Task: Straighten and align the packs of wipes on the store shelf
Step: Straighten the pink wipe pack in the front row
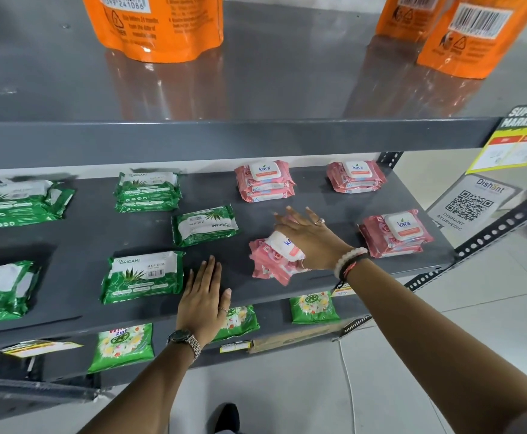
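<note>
On the dark grey middle shelf [77, 242] lie green Origami wipe packs and pink Kara wipe packs. A small pink Kara stack [271, 261] sits crooked near the front edge, and my right hand [309, 236] lies flat on top of it with fingers spread. My left hand [204, 296] rests flat and open on the bare shelf beside it, holding nothing. One green pack [204, 225] lies skewed and turned around mid-shelf. Another green pack [143, 275] sits at the front. Neat pink stacks stand at the back [265, 180], back right [354, 177] and right [395, 234].
More green packs lie at the far left [18, 203] and back [148, 191]. Orange pouches [156, 26] stand on the upper shelf. Green packets [121, 346] lie on the lower shelf. A QR code sign [472, 203] leans at the right, beside a perforated upright [500, 228].
</note>
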Tool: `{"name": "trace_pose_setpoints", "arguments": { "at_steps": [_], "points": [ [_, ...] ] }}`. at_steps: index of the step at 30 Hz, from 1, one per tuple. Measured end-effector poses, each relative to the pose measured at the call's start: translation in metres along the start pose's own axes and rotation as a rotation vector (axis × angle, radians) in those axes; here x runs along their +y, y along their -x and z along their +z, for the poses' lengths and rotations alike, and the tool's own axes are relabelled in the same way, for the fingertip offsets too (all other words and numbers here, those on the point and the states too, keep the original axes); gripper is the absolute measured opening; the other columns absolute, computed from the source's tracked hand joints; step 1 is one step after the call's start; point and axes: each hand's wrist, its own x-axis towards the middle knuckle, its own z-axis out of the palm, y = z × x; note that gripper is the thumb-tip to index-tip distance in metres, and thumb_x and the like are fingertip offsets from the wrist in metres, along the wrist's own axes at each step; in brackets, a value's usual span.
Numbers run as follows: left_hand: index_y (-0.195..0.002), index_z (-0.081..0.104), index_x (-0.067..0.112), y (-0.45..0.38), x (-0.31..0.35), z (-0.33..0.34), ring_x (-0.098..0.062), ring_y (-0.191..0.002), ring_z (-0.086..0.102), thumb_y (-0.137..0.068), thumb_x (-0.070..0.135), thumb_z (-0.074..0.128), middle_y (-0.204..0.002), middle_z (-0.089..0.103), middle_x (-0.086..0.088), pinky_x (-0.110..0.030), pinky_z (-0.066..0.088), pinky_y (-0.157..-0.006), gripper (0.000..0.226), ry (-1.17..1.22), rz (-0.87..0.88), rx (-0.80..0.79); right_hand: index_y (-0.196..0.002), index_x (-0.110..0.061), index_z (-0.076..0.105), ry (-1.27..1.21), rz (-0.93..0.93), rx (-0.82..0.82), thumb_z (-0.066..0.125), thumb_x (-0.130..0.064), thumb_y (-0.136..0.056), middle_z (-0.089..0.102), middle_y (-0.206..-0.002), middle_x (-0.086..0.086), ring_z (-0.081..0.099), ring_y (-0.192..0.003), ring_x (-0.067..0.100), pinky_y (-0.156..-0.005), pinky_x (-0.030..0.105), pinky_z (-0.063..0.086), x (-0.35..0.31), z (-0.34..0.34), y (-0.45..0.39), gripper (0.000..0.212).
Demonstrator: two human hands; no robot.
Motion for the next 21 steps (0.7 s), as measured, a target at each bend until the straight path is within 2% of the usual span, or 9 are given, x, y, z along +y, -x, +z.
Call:
{"name": "trace_pose_setpoints", "arguments": {
  "at_steps": [2, 4, 6, 8, 11, 13, 19, 21],
  "points": [
    [-0.137, 0.041, -0.001, 0.000, 0.000, 0.000, -0.034, -0.136, 0.035, -0.092, 0.036, 0.027, -0.148, 0.037, -0.020, -0.051, 0.026, -0.113, 0.060, 0.002, -0.001, -0.005, -0.148, -0.013, 0.019, -0.072, 0.057, -0.010, 0.067, -0.042, -0.079, 0.015, -0.160, 0.004, 0.005, -0.148, 0.024, -0.119, 0.049, 0.001, -0.001, 0.000, 0.000, 0.089],
    [-0.137, 0.041, -0.002, 0.000, 0.000, -0.001, -0.034, -0.135, 0.035, -0.093, 0.036, 0.027, -0.147, 0.037, -0.020, -0.051, 0.026, -0.112, 0.060, 0.002, -0.004, -0.006, -0.144, -0.012, 0.028, -0.176, 0.132, 0.031, 0.069, -0.044, -0.076, 0.032, -0.154, 0.006, 0.021, -0.145, 0.024, -0.119, 0.047, 0.008, -0.003, -0.002, 0.000, 0.086],
    [-0.137, 0.040, -0.002, 0.000, 0.000, 0.000, -0.034, -0.136, 0.035, -0.093, 0.036, 0.026, -0.147, 0.037, -0.020, -0.051, 0.026, -0.112, 0.060, -0.002, -0.004, -0.010, -0.136, -0.013, 0.041, -0.242, 0.199, 0.086, 0.072, -0.047, -0.072, 0.048, -0.142, 0.005, 0.040, -0.135, 0.025, -0.117, 0.046, 0.019, -0.006, -0.004, 0.000, 0.079],
    [-0.138, 0.039, -0.001, 0.000, -0.001, 0.000, -0.034, -0.137, 0.033, -0.093, 0.037, 0.026, -0.148, 0.036, -0.020, -0.051, 0.025, -0.113, 0.060, -0.009, -0.001, -0.015, -0.128, -0.013, 0.048, -0.271, 0.247, 0.111, 0.074, -0.051, -0.068, 0.057, -0.131, 0.004, 0.051, -0.123, 0.026, -0.111, 0.045, 0.030, -0.010, -0.006, 0.000, 0.075],
    [-0.138, 0.038, -0.001, 0.000, 0.000, 0.000, -0.034, -0.137, 0.032, -0.093, 0.037, 0.025, -0.149, 0.035, -0.020, -0.050, 0.024, -0.113, 0.061, -0.013, 0.001, -0.019, -0.124, -0.013, 0.050, -0.293, 0.280, 0.138, 0.076, -0.051, -0.066, 0.061, -0.124, 0.005, 0.055, -0.115, 0.029, -0.100, 0.042, 0.043, -0.014, -0.007, 0.000, 0.074],
    [-0.138, 0.038, -0.001, 0.000, 0.000, -0.001, -0.034, -0.137, 0.032, -0.093, 0.038, 0.024, -0.149, 0.035, -0.020, -0.050, 0.022, -0.114, 0.062, -0.015, 0.002, -0.021, -0.123, -0.013, 0.051, -0.299, 0.281, 0.153, 0.077, -0.049, -0.066, 0.062, -0.123, 0.005, 0.056, -0.114, 0.029, -0.096, 0.042, 0.045, -0.014, -0.007, 0.002, 0.073],
    [-0.138, 0.037, -0.002, 0.000, 0.000, 0.000, -0.034, -0.137, 0.032, -0.093, 0.039, 0.023, -0.149, 0.035, -0.021, -0.049, 0.020, -0.114, 0.064, -0.017, 0.005, -0.031, -0.125, -0.014, 0.051, -0.314, 0.283, 0.152, 0.079, -0.045, -0.066, 0.062, -0.124, 0.005, 0.057, -0.114, 0.028, -0.097, 0.042, 0.047, -0.015, -0.006, 0.008, 0.073],
    [-0.140, 0.033, -0.003, 0.000, 0.000, -0.001, -0.033, -0.139, 0.028, -0.093, 0.046, 0.016, -0.151, 0.030, -0.020, -0.046, 0.017, -0.115, 0.070, -0.004, 0.011, -0.028, -0.127, -0.012, 0.048, -0.305, 0.277, 0.135, 0.078, -0.046, -0.067, 0.059, -0.128, 0.006, 0.054, -0.119, 0.028, -0.103, 0.045, 0.042, -0.015, -0.005, 0.008, 0.075]
  ]
}}
